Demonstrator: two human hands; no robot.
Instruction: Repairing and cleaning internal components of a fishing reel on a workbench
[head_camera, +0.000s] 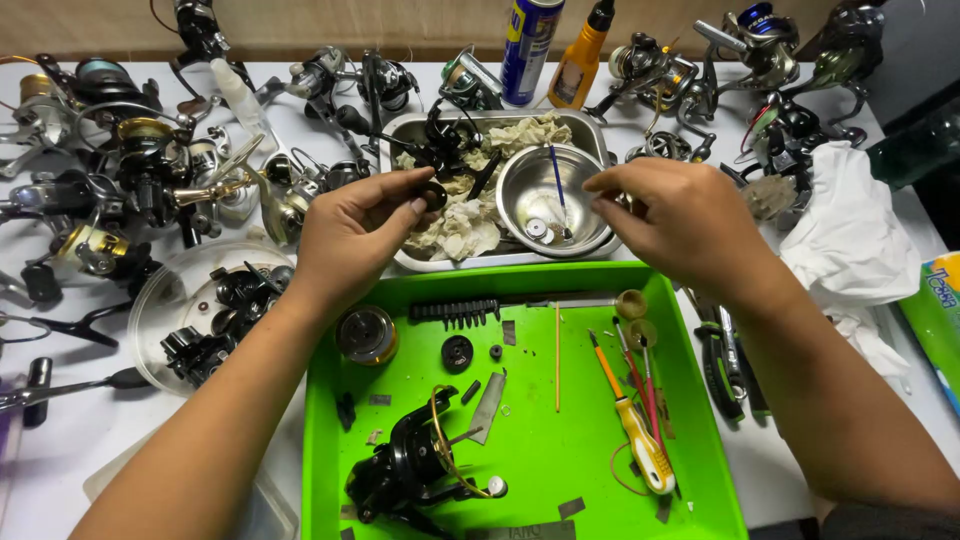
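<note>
From the left, my left hand (355, 225) pinches a small dark disc (433, 196) between thumb and fingertips, holding it over the near-left part of the steel tray (600, 135) of crumpled rags. My right hand (680, 215), fingers curled together and holding nothing I can make out, sits at the right rim of the steel bowl (520, 195), the disc just left of that bowl. Nearer me lies a green tray (560, 450) of parts on a white desk (60, 440) crowded with fishing reels.

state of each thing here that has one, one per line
left hand: pinching a small black round part
right hand: over the steel bowl's rim, grip unclear
steel bowl: upright, small parts inside
black reel: lying in green tray
spray can: upright
</note>
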